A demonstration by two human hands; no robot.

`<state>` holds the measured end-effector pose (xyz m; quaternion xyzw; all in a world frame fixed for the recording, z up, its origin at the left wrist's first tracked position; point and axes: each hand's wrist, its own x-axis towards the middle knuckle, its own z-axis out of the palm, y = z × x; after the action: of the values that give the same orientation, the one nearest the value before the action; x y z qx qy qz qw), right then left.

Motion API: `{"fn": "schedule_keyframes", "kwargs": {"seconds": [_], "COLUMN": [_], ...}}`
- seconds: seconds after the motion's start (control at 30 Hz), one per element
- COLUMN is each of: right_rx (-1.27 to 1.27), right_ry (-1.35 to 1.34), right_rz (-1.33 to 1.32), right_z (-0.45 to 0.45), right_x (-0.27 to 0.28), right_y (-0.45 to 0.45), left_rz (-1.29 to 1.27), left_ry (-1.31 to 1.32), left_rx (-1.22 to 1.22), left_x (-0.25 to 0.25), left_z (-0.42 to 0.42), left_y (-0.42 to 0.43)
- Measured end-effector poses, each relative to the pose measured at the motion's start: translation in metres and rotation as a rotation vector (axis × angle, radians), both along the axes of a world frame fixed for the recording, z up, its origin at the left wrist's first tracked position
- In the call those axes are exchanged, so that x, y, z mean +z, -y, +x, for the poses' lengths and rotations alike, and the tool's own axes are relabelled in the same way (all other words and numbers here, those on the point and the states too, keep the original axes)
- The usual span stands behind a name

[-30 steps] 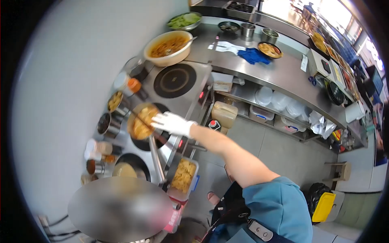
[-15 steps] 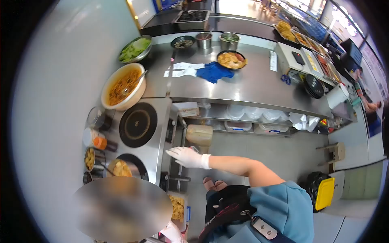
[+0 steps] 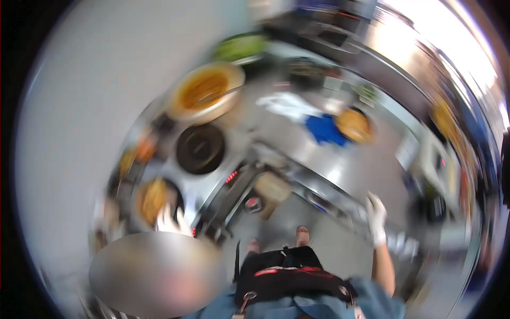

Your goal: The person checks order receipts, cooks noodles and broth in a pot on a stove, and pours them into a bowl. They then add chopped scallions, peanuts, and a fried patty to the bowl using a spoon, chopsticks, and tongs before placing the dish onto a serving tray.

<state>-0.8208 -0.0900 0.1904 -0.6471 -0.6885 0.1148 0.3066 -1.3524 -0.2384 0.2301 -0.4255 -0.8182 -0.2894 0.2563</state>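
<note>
The whole picture is smeared by motion. My left hand [image 3: 174,222], in a white glove, is at the right edge of a pan of yellowish food [image 3: 154,201] on the near hob. Its fingers are spread apart; whether they touch the pan is unclear. A blurred oval hides the wrist below. My right hand [image 3: 376,217], also gloved in white, hangs past the counter's front edge with its fingers stretched out and nothing seen in them. Farther up, a dark plate with orange-yellow food [image 3: 354,126] stands beside a blue cloth [image 3: 325,130].
A round black hob [image 3: 201,149] lies beyond the pan. Behind it stands a large white bowl of reddish-brown food [image 3: 235,80], with a bowl of green leaves [image 3: 241,49] farther back. A beige container [image 3: 272,190] is low under the counter. White papers [image 3: 289,106] lie on the steel top.
The view has swung, and my body now faces the counter. My right hand has moved from beside the stove to the counter's front edge; my left hand has come up to the pan.
</note>
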Motion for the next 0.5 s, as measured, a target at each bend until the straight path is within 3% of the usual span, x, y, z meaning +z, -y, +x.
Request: {"fn": "schedule_keyframes", "kwargs": {"seconds": [0.07, 0.13, 0.2, 0.23, 0.4, 0.5], "right_rx": [0.103, 0.243, 0.502, 0.567, 0.996, 1.058], "right_ry": [-0.035, -0.173, 0.012, -0.081, 0.061, 0.092], "right_rz": [-0.031, -0.261, -0.257, -0.284, -0.28, -0.273], "right_z": [0.019, 0.012, -0.001, -0.017, -0.074, -0.088], "right_x": [-0.045, -0.067, -0.073, -0.072, -0.053, -0.037], "right_y": [-0.025, -0.036, -0.045, -0.038, -0.024, -0.01], "left_rz": [-0.003, -0.069, -0.239, -0.226, -0.278, -0.187], "left_ry": [0.008, -0.017, 0.121, 0.229, 0.73, 0.908], "left_rx": [0.318, 0.492, 0.687, 0.69, 0.59, 0.26], "left_x": [-0.011, -0.03, -0.034, -0.04, -0.053, -0.058], "left_z": [-0.022, -0.047, -0.052, -0.058, -0.083, -0.091], "left_y": [0.04, 0.083, 0.098, 0.107, 0.088, 0.072]}}
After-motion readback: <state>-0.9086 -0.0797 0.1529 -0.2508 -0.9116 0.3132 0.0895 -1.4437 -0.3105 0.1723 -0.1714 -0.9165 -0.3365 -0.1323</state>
